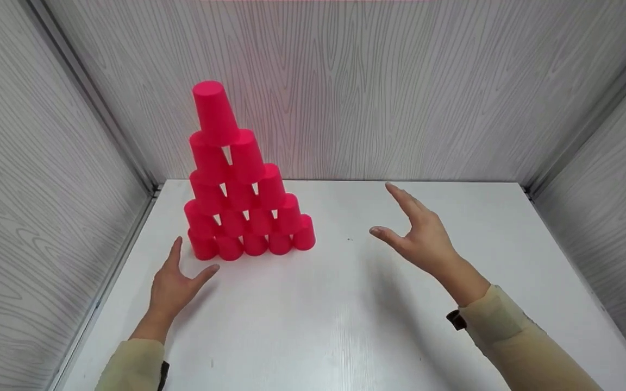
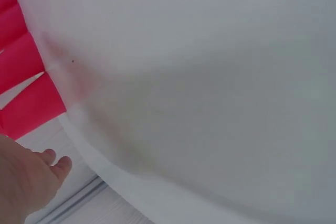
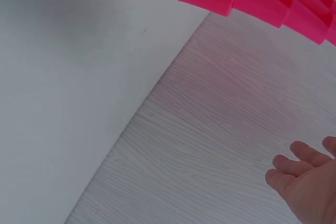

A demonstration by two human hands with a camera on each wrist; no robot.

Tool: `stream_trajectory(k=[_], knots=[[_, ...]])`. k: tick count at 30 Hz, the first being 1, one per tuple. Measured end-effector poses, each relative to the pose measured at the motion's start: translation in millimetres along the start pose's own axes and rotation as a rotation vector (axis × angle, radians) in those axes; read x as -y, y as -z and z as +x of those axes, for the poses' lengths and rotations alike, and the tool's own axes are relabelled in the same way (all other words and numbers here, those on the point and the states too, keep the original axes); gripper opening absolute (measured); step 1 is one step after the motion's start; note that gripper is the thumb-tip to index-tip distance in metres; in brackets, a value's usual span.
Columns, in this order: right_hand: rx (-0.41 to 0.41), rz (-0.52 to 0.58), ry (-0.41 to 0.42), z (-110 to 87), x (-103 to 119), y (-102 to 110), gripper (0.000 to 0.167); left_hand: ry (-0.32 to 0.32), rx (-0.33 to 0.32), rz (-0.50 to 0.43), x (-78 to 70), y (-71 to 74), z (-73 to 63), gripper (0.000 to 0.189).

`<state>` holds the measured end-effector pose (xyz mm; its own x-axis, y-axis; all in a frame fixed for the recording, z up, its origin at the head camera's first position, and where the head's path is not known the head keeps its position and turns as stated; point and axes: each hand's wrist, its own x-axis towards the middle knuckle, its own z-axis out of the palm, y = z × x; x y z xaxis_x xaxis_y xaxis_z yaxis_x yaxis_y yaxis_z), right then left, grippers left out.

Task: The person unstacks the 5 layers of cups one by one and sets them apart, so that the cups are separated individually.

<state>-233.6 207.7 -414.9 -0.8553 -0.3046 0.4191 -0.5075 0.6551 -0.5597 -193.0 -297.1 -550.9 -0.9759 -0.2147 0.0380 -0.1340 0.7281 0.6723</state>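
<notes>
Bright pink cups [image 1: 239,195] stand upside down in a five-tier pyramid on the left part of the white table [image 1: 313,315], and a single top cup [image 1: 215,114] crowns it. My left hand [image 1: 173,288] is beside the pyramid's lower left corner, thumb and fingers spread, holding nothing. Well to the right of the stack, my right hand [image 1: 424,239] hovers over the table with thumb and fingers apart and nothing between them. Part of the pink stack [image 2: 37,106] shows at the left of the left wrist view; its lower rows [image 3: 257,3] appear at the top of the right wrist view.
Grey wood-grain panels enclose the table: a back wall [image 1: 345,92], a left wall [image 1: 30,217] and a right wall [image 1: 617,217]. The pyramid stands close to the table's left edge. Shadows of both arms fall on the tabletop.
</notes>
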Motion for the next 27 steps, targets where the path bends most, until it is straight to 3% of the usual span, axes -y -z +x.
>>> stream_trajectory(k=[7,15,21,27], knots=[[-0.024,0.048,0.064,24.1,22.5,11.8,0.086,0.096,0.076,-0.203,7.5,-7.8,12.8,0.122],[-0.018,0.086,0.114,51.8,51.9,18.9,0.080,0.135,0.068,-0.334,7.4,-13.0,19.4,0.110],[0.003,0.078,0.103,69.8,69.2,25.6,0.080,0.153,0.108,-0.343,-0.6,-11.0,27.9,0.103],[0.006,0.083,0.107,92.3,87.2,26.5,0.079,0.171,0.108,-0.250,-3.2,-14.4,32.5,0.097]])
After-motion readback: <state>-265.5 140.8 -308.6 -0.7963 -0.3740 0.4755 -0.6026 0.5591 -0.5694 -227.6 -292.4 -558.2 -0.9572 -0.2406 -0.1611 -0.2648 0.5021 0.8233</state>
